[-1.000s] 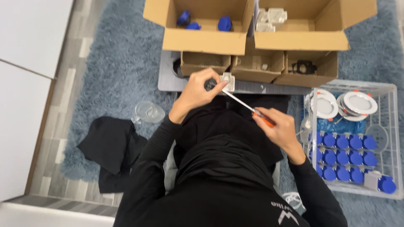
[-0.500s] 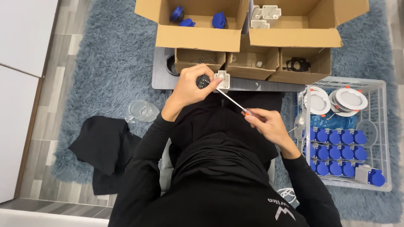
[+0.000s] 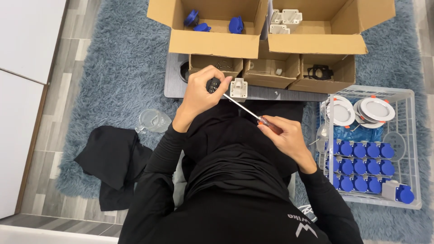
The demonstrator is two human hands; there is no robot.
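Fingers (image 3: 212,77) of our left hand (image 3: 201,92) still grip the white box (image 3: 238,88); our right hand (image 3: 282,135) has pulled the screwdriver (image 3: 253,114) lower

Single head view, straight down

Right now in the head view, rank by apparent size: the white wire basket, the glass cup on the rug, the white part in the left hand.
1. white wire basket
2. glass cup
3. white part, though only slightly smaller than the cup, so that order is unsure.
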